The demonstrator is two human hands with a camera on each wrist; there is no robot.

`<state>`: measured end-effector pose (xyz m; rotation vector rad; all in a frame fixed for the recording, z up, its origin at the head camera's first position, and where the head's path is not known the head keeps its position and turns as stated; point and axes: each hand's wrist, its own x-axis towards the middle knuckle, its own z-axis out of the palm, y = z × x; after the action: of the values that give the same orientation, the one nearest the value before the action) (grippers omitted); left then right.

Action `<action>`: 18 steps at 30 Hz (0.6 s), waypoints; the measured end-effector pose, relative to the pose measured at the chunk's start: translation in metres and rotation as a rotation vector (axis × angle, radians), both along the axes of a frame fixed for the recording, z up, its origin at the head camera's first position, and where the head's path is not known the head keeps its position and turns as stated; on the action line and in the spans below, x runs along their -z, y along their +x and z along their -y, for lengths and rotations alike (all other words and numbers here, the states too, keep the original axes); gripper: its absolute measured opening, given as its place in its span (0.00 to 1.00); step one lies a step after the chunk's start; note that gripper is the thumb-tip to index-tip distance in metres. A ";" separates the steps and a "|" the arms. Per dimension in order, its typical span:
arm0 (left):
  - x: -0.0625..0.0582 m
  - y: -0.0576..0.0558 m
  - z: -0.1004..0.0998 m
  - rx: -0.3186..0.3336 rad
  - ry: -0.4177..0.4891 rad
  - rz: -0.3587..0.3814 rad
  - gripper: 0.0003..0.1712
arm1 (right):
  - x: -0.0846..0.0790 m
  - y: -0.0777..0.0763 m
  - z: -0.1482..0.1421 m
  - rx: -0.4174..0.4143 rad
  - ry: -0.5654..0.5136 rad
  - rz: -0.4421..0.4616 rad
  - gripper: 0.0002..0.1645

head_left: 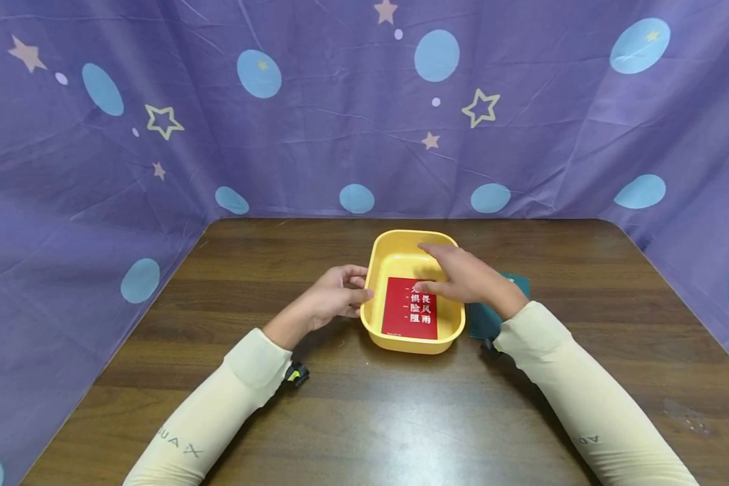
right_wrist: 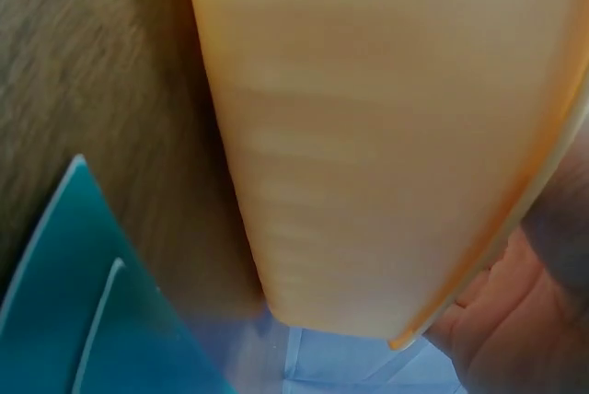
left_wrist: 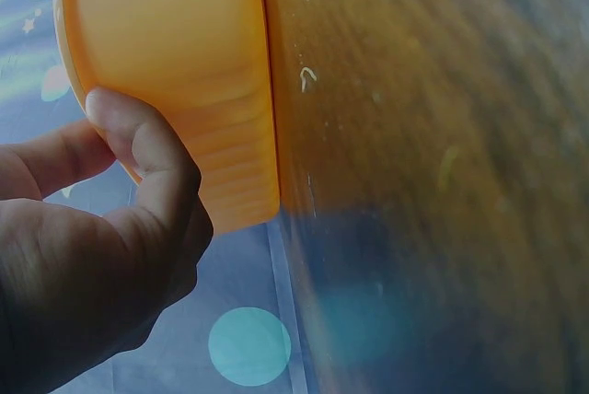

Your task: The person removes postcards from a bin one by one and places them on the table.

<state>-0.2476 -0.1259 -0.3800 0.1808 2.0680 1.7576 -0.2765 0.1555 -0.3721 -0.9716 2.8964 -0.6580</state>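
Observation:
A yellow plastic basin (head_left: 413, 345) stands on the wooden table, with a red booklet (head_left: 395, 314) printed in white characters lying flat inside. My left hand (head_left: 334, 293) pinches the basin's left rim between thumb and fingers; the left wrist view shows a finger (left_wrist: 115, 113) against the outer wall. Over the basin's right side reaches my right hand (head_left: 464, 275), its fingers extended and thumb spread above the booklet, covering some of the printing. Below the right wrist, beside the basin, lies a teal booklet (head_left: 482, 320), partly hidden by that arm. Its teal covers (right_wrist: 74, 256) show at the right wrist view's lower left.
The brown tabletop (head_left: 267, 256) extends around the basin on all sides. Behind and to the left hangs a purple curtain (head_left: 340, 148) with stars and blue ovals. A strap (head_left: 296, 374) is visible under the left sleeve.

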 end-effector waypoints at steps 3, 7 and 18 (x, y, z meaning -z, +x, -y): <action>-0.001 0.001 0.000 -0.002 0.001 0.001 0.32 | 0.000 0.001 0.002 -0.002 0.033 0.023 0.54; 0.000 0.000 0.000 -0.003 0.002 0.001 0.31 | 0.003 0.002 0.005 -0.019 0.124 0.020 0.55; 0.001 -0.001 0.000 0.002 -0.003 0.003 0.30 | 0.002 0.006 0.013 -0.023 0.289 0.062 0.63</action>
<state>-0.2481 -0.1261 -0.3808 0.1793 2.0672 1.7528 -0.2706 0.1422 -0.3741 -0.9265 2.8139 -0.2523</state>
